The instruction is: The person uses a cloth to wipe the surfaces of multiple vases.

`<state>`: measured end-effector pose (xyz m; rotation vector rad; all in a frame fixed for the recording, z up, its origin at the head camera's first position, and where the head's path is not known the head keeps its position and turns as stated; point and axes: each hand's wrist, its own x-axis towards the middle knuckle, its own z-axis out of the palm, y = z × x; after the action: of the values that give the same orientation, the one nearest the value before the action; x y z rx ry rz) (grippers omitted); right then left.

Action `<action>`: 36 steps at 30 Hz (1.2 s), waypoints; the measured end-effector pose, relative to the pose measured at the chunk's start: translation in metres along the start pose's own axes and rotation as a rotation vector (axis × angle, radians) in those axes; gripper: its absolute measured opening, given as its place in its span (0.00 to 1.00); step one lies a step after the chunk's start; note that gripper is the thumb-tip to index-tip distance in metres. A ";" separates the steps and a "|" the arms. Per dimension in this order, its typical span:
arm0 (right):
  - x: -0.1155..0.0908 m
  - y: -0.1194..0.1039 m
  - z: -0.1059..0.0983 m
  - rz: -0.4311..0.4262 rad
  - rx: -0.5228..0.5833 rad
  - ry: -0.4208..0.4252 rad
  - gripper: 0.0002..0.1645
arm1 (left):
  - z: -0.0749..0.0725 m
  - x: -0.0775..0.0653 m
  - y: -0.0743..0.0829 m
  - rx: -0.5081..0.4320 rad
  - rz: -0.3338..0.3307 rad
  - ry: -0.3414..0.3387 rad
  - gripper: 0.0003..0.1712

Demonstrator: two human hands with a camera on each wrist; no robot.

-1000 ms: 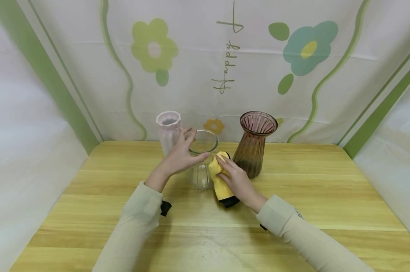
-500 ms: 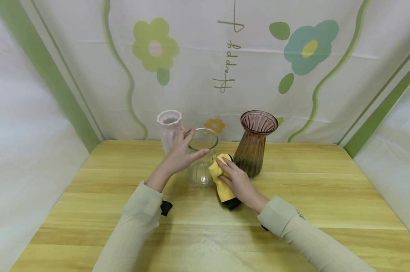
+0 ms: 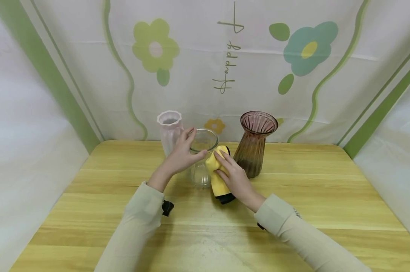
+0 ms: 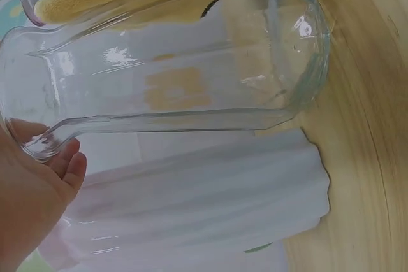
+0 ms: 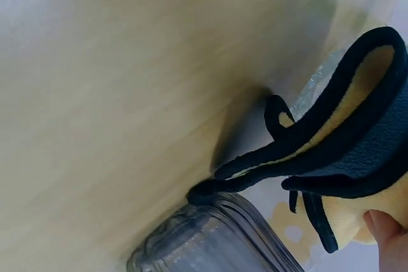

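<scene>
A clear glass vase [image 3: 201, 175] stands mid-table, its bare side also filling the left wrist view. My left hand [image 3: 182, 155] holds it near the rim, thumb on the near side and fingers round the far left. In the left wrist view, the fingertips [image 4: 75, 167] curl at the flared neck. My right hand [image 3: 237, 181] grips a folded yellow cloth [image 3: 219, 186] with black edging, which lies against the vase's right side. Its dark-edged folds [image 5: 357, 138] hang loose in the right wrist view, with one fingertip showing on the yellow fabric.
Behind the left hand stands a pale pink vase [image 3: 169, 132] with a scalloped rim. To the right of the cloth is a ribbed purple-brown glass vase [image 3: 250, 151]. The wooden table [image 3: 205, 241] ends at a white curtain [image 3: 198, 56] printed with flowers.
My right hand has moved the cloth slightly up and to the left along the vase's side, after a small shift the other way. My left hand keeps its hold near the rim.
</scene>
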<state>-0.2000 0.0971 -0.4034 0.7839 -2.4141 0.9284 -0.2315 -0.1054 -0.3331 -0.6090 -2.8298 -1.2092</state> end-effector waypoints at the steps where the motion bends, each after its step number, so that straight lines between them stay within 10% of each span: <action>1: -0.001 0.000 0.000 0.005 -0.002 -0.003 0.34 | 0.000 0.000 0.000 0.002 0.004 0.002 0.53; 20: -0.007 0.003 0.000 0.198 -0.058 -0.235 0.33 | 0.000 0.002 0.003 0.049 -0.018 0.066 0.56; 36: 0.006 -0.001 -0.005 0.023 0.016 -0.019 0.34 | -0.004 0.001 0.001 0.131 0.027 0.040 0.53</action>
<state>-0.2029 0.0976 -0.3962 0.7756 -2.4393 0.9543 -0.2326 -0.1068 -0.3293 -0.6077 -2.8291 -1.0105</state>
